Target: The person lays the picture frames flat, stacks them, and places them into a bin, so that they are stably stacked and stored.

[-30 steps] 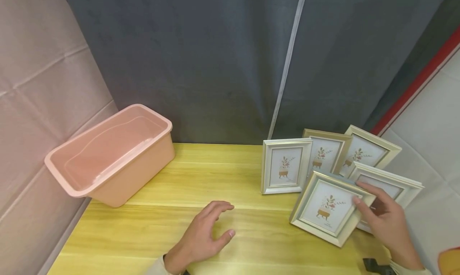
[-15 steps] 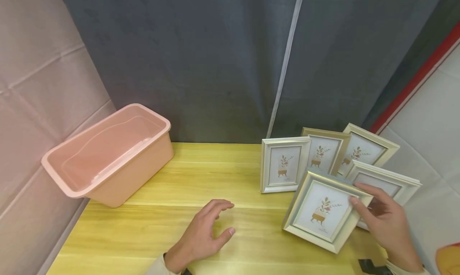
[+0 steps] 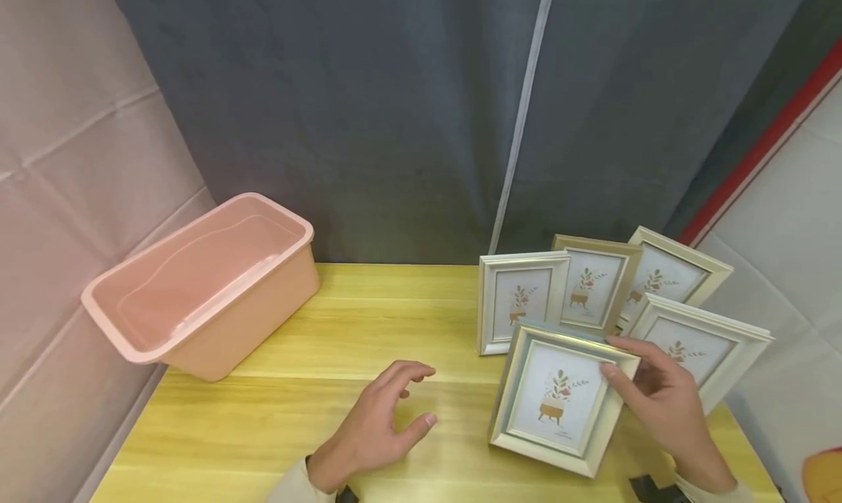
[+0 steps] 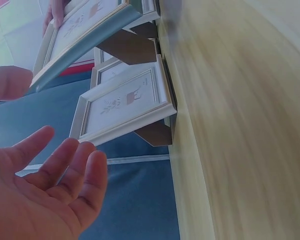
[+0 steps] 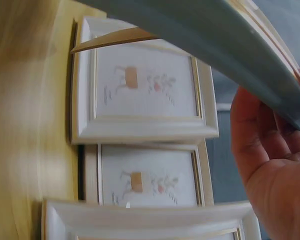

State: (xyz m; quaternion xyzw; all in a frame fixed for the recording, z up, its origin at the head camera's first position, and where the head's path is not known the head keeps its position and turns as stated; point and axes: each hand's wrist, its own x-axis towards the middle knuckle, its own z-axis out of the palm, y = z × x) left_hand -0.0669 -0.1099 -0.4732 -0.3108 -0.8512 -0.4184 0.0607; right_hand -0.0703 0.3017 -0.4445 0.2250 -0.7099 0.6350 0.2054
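In the head view my right hand (image 3: 667,401) pinches the upper right corner of a pale green picture frame (image 3: 559,401) with gold edging, thumb in front and fingers behind. It leans back, its potted-plant print facing me. Whether its lower edge touches the table I cannot tell. In the right wrist view only the edge of the green frame (image 5: 215,45) crosses the top. To its left, my left hand (image 3: 375,426) is held over the table, fingers relaxed and holding nothing. A white frame (image 4: 122,102) stands beyond its fingertips in the left wrist view.
Behind the held frame stand a white frame (image 3: 522,305), a tan frame (image 3: 628,287), a cream frame (image 3: 713,280) and another white frame (image 3: 740,331). A pink plastic bin (image 3: 246,320) sits at the wooden table's (image 3: 395,291) left. A grey curtain (image 3: 342,115) hangs behind.
My right hand has carried the green frame left and slightly toward me, uncovering more of the tan frame and the right-hand white frame. My left hand has barely moved.
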